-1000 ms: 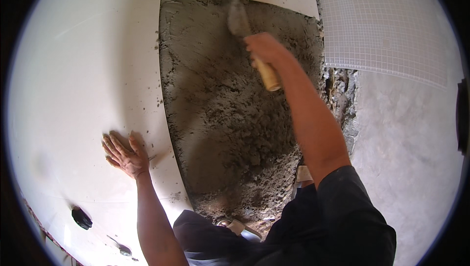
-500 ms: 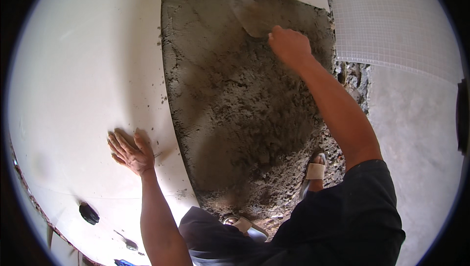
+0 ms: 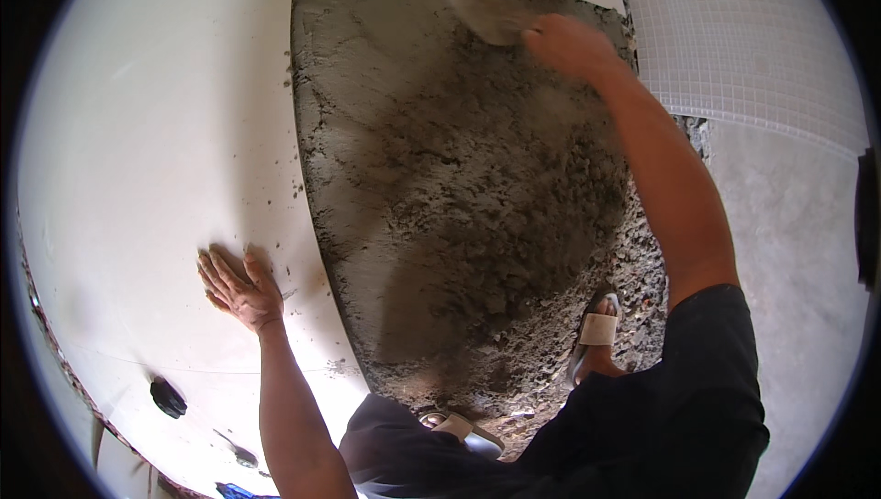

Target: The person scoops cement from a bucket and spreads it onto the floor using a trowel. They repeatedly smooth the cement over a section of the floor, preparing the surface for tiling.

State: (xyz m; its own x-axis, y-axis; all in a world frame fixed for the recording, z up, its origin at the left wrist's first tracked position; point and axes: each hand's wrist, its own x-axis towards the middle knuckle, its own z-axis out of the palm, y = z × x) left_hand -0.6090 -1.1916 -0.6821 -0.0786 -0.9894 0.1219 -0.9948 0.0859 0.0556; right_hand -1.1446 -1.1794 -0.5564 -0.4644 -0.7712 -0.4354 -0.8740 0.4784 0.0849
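Note:
My right hand (image 3: 571, 47) is closed round the handle of a trowel (image 3: 488, 14), whose blade lies low over the far part of a bed of wet grey mortar (image 3: 404, 141). The blade is slightly smeared by motion, and its handle is hidden in my fist. The mortar looks smooth along the far and left sides, rough and crumbly in the middle and near my feet. My left hand (image 3: 240, 291) rests flat on the large white floor tile (image 3: 165, 187) to the left, fingers spread, with nothing in it.
Small mortar crumbs dot the tile beside its edge. A black object (image 3: 168, 397), a small spoon-like tool (image 3: 243, 455) and something blue (image 3: 237, 492) lie at the lower left. My sandalled feet (image 3: 598, 332) stand in rough debris. Mosaic tiling (image 3: 734, 40) and a grey slab (image 3: 780, 224) lie at the right.
My right hand has moved the trowel a little to the right and farther away. My left hand stays flat on the tile.

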